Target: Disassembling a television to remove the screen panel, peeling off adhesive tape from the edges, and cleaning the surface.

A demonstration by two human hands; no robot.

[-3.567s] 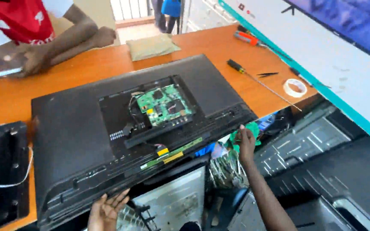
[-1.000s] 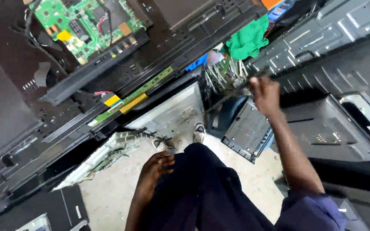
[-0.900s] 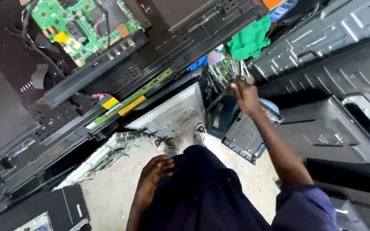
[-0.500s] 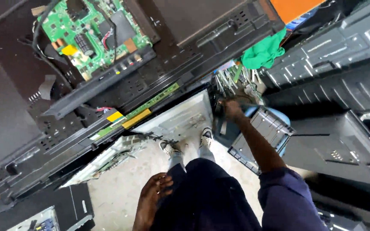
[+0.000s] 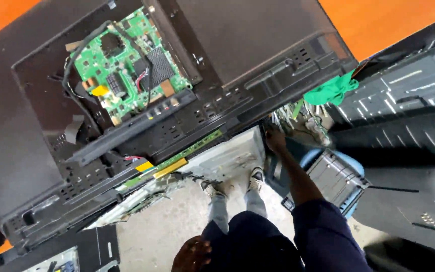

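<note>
Under television (image 5: 258, 45), green cloth (image 5: 331, 90), scrap panels (image 5: 409, 131)

Right hand (image 5: 276, 141) far forward on an outstretched arm — left hand (image 5: 192, 253) low, fingers loosely curled.

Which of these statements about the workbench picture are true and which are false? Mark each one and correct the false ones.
1. A green circuit board sits exposed in the opened back of the black television. True.
2. The right hand reaches down below the edge of the television, beside a tangle of wires. True.
3. The left hand grips the circuit board. False: it rests low by the person's thigh, holding nothing.
4. The cloth at the television's corner is red. False: it is green.
5. The tabletop under the television is orange. True.
</note>
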